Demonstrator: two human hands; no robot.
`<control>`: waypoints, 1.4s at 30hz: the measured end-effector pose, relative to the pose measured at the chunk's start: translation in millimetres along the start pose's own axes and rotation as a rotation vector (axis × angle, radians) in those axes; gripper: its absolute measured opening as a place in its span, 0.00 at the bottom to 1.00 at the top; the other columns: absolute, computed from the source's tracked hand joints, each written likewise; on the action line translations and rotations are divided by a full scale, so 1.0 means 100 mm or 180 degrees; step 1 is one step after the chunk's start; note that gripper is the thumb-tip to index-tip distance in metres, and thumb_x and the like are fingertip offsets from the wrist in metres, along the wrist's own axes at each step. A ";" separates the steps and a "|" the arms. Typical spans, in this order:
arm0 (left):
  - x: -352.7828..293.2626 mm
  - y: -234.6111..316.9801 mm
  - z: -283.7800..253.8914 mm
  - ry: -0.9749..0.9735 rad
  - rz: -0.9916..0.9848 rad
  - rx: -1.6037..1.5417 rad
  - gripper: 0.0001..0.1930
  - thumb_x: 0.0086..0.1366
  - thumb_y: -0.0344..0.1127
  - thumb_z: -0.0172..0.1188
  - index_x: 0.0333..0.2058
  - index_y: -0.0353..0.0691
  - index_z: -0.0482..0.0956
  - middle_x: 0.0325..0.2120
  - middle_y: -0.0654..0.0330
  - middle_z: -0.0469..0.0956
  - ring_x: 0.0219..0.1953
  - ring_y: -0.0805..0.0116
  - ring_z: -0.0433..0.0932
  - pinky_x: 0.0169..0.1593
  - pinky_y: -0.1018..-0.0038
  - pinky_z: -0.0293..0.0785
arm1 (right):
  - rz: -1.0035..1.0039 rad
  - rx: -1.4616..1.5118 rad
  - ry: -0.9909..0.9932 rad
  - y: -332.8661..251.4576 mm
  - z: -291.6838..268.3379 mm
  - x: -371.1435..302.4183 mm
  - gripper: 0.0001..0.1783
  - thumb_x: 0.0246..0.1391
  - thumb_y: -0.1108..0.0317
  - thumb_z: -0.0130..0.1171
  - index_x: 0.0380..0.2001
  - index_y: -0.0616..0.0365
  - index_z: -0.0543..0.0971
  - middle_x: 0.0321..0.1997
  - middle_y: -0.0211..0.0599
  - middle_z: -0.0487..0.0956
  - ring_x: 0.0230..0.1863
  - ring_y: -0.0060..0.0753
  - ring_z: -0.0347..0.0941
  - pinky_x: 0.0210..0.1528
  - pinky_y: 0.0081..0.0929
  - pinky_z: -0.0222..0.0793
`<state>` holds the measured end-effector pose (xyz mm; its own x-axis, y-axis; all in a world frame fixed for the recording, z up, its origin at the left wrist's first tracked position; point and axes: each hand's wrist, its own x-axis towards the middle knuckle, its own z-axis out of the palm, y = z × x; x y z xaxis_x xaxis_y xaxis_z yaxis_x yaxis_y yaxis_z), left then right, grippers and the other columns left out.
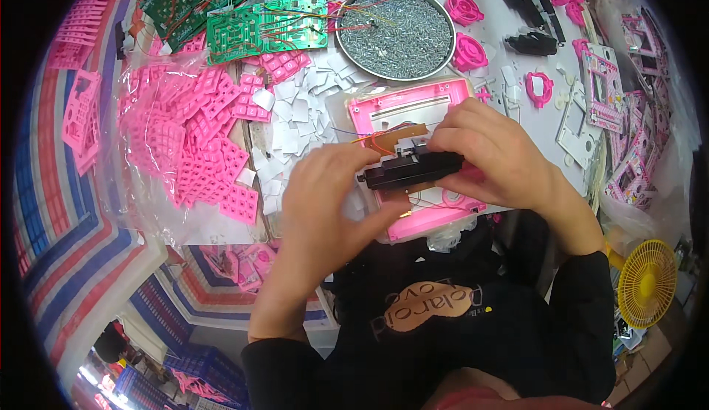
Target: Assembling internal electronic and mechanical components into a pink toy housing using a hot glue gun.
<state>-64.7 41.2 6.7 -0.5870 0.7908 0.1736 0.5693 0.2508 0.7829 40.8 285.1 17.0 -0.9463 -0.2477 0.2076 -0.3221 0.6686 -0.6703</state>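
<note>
Black module: held at the center of the frame, above the pink casing; long axis runs roughly left to right.
Right hand: clamped on the right end of the black module, fingers above, thumb below.
Left hand: thumb and fingers parted around the left end of the module; contact cannot be told, as the hand is blurred.
Pink casing: open, beneath both hands; thin wires pass along its left part.
White pieces: loose heap, left of the casing.
Pink keypads: large pile at left of the frame, partly under clear plastic.
White frame: flat on the table, right of the right hand.
Printed panels: pink and white, grouped at the right of the frame.
Round dish: filled with small metal screws, just beyond the casing.
Pink round parts: set right of the dish.
Green circuit boards: stacked at upper left, wires attached.
Black parts: lying at upper right.
</note>
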 end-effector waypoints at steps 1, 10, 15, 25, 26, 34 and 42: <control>-0.03 -0.02 0.04 -0.0029 -0.0024 0.0000 0.24 0.49 0.31 0.77 0.46 0.38 0.80 0.40 0.57 0.81 0.37 0.60 0.78 0.39 0.68 0.73 | -0.0001 -0.0007 0.0021 0.00 0.01 0.00 0.32 0.36 0.72 0.75 0.49 0.56 0.75 0.42 0.41 0.77 0.44 0.50 0.74 0.45 0.42 0.72; -0.19 -0.08 0.17 0.0021 0.0098 0.0371 0.24 0.49 0.35 0.77 0.46 0.42 0.81 0.40 0.57 0.81 0.41 0.55 0.79 0.47 0.65 0.69 | -0.0514 -0.0865 0.2077 0.17 -0.69 0.00 0.32 0.50 0.74 0.69 0.59 0.62 0.70 0.59 0.46 0.72 0.58 0.46 0.71 0.60 0.41 0.70; 0.09 0.14 0.17 -0.0132 0.0593 0.0356 0.26 0.47 0.37 0.79 0.45 0.41 0.81 0.39 0.56 0.81 0.43 0.54 0.78 0.48 0.64 0.68 | 0.0307 -0.0003 0.3650 0.80 -2.00 0.13 0.29 0.59 0.72 0.65 0.61 0.64 0.69 0.49 0.40 0.76 0.49 0.31 0.75 0.53 0.30 0.72; 1.57 0.84 -0.21 0.1975 0.1448 -0.0531 0.34 0.53 0.38 0.75 0.55 0.30 0.71 0.43 0.49 0.79 0.43 0.55 0.79 0.49 0.63 0.75 | 0.0631 -0.0152 0.2781 -0.12 -0.52 1.03 0.38 0.53 0.65 0.69 0.62 0.68 0.64 0.42 0.59 0.83 0.42 0.62 0.81 0.40 0.48 0.77; 1.63 0.91 -0.19 0.1964 0.1425 -0.0699 0.34 0.54 0.39 0.75 0.55 0.30 0.70 0.43 0.48 0.79 0.42 0.55 0.80 0.48 0.63 0.76 | 0.0184 -0.0742 0.2650 -0.12 -0.49 1.02 0.40 0.54 0.66 0.69 0.65 0.67 0.60 0.46 0.59 0.82 0.43 0.63 0.81 0.40 0.48 0.78; 1.32 0.94 -0.33 0.1202 0.2067 -0.0779 0.28 0.55 0.35 0.71 0.52 0.31 0.72 0.41 0.50 0.77 0.40 0.57 0.78 0.44 0.65 0.75 | -0.0734 -0.0136 0.2755 0.03 -0.28 1.05 0.31 0.57 0.71 0.67 0.60 0.61 0.66 0.37 0.33 0.77 0.33 0.38 0.76 0.41 0.32 0.76; 0.59 0.85 -0.41 0.1125 0.1770 -0.1054 0.27 0.60 0.40 0.68 0.54 0.33 0.72 0.45 0.55 0.75 0.46 0.63 0.75 0.48 0.70 0.72 | 0.0025 0.1950 0.2352 -0.25 -0.55 0.68 0.17 0.62 0.71 0.60 0.52 0.65 0.72 0.35 0.38 0.76 0.35 0.31 0.75 0.47 0.35 0.79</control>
<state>-74.4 85.6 108.2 -0.4444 0.5108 0.7359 0.6661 -0.3608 0.6527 -17.2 290.0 87.1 -0.7940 0.3999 0.4579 -0.4437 0.1336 -0.8862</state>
